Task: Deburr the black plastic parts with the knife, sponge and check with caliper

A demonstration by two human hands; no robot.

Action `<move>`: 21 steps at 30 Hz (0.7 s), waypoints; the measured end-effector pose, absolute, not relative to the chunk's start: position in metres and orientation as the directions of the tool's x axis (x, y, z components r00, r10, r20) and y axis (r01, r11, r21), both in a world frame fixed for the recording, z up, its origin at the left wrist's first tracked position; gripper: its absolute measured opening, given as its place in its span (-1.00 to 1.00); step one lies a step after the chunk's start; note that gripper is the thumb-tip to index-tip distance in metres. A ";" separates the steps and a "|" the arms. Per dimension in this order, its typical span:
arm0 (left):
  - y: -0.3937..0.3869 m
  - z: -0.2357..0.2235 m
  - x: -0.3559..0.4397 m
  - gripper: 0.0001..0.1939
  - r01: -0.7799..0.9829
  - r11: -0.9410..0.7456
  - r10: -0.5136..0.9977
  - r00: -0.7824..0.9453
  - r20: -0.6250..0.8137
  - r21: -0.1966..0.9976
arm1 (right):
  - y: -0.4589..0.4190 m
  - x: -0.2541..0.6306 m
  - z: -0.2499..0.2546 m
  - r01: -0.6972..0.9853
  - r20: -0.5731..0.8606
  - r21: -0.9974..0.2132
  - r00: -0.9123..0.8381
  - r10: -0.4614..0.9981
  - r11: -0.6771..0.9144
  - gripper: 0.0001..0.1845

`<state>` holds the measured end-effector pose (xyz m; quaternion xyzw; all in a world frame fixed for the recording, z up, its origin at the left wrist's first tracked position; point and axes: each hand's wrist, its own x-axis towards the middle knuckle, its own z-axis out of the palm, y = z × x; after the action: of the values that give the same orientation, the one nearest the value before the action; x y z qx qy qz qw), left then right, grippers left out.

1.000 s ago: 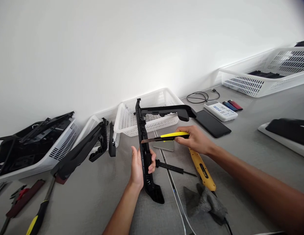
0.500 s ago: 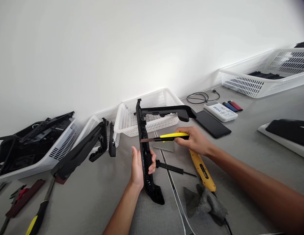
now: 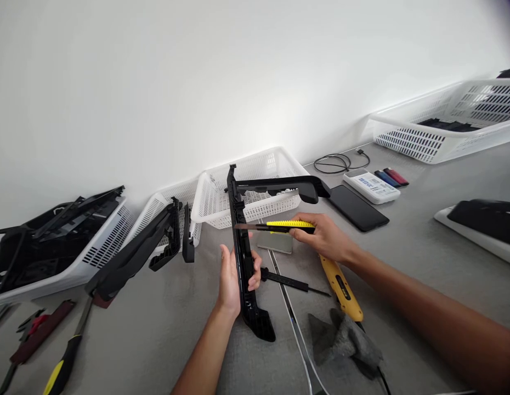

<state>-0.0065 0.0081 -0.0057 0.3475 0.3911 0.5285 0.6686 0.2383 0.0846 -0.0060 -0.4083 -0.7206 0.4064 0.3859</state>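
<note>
My left hand (image 3: 232, 282) is wrapped round a long black plastic trim piece (image 3: 243, 258), held up lengthwise above the table with its flared foot towards me. My right hand (image 3: 321, 236) grips a yellow-and-black utility knife (image 3: 290, 225) by its ribbed handle. The knife's brownish blade (image 3: 250, 226) points left and lies across the trim piece above my left fingers; whether it touches cannot be told. Behind my right hand lies a flat grey block (image 3: 275, 242). A black caliper-like tool (image 3: 288, 282) lies right of my left fingers.
White baskets (image 3: 216, 219) line the wall, with black parts (image 3: 298, 186) across the middle one. A yellow tool (image 3: 341, 288), grey cloth (image 3: 341, 340), black phone (image 3: 357, 208) and white device (image 3: 372, 185) lie to the right. A yellow-black handled tool (image 3: 66, 362) lies left.
The knife has moved slightly up along the trim piece, away from me, together with my right hand. My left hand keeps its hold on the piece.
</note>
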 end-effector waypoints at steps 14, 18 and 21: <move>0.006 -0.010 -0.005 -0.19 -0.484 0.232 0.968 0.197 -0.153 0.844 | 0.087 0.236 -0.013 0.390 0.374 -0.798 -0.275 0.886 0.458 -0.74; 0.005 -0.010 -0.005 -0.16 -0.488 0.239 0.966 0.204 -0.156 0.840 | 0.091 0.238 -0.023 0.443 0.450 -0.720 -0.289 0.845 0.534 -0.61; 0.006 -0.010 -0.005 -0.15 -0.486 0.242 0.966 0.204 -0.159 0.840 | 0.093 0.240 -0.025 0.414 0.477 -0.710 -0.312 0.822 0.569 -0.57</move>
<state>-0.0051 0.0055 -0.0102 0.3332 0.3600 0.5179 0.7009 0.2401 0.0933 -0.0252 -0.3989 -0.7744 0.2369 0.4302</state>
